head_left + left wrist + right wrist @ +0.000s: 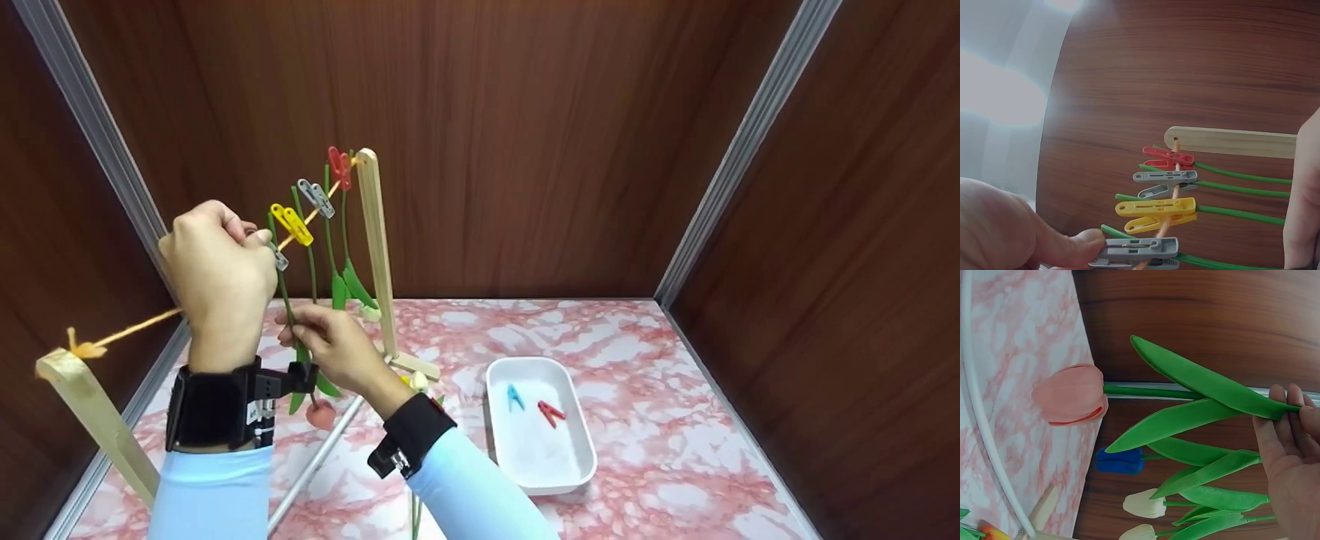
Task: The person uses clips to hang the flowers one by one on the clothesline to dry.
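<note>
My left hand (217, 262) pinches the handle end of a grey clothespin (1139, 247), which sits on the orange string (142, 326) with a green stem at it. Lower down, my right hand (337, 349) pinches that same stem near the leaves (1196, 382) of an artificial pink tulip (1071, 395), whose bloom hangs downward. Farther along the string, a yellow clothespin (1156, 208), another grey clothespin (1165, 177) and a red clothespin (1168, 157) each hold a green stem. Blue (1120, 461) and cream tulips (1144, 503) hang from these.
Wooden posts stand at the string's far end (377, 247) and near end (101, 420). A white rod (319, 454) runs low between them. Right of my arms, a white tray (540, 469) holds a blue clothespin (514, 397) and a red one (551, 413). More tulips lie under my right forearm.
</note>
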`<action>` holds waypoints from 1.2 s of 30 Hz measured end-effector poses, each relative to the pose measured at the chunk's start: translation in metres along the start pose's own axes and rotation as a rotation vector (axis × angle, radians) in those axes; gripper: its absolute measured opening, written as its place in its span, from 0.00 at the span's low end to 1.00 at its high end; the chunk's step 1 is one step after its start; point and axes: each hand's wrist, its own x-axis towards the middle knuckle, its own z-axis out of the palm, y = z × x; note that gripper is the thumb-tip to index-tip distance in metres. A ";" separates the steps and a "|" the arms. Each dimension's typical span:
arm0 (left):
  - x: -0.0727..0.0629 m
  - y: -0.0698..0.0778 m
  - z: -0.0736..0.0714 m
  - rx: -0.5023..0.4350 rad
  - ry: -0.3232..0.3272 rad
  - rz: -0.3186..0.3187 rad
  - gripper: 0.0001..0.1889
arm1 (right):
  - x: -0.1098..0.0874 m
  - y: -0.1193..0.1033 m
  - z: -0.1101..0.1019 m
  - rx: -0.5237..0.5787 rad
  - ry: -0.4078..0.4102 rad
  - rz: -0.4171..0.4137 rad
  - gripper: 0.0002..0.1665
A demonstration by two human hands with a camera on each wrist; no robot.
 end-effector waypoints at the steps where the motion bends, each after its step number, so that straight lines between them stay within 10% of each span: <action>1: 0.000 0.000 0.000 0.006 -0.008 -0.002 0.11 | 0.000 0.000 0.000 -0.003 0.000 0.000 0.13; 36: -0.008 0.005 -0.001 -0.051 0.062 0.009 0.08 | -0.009 -0.001 -0.008 -0.086 0.004 0.001 0.20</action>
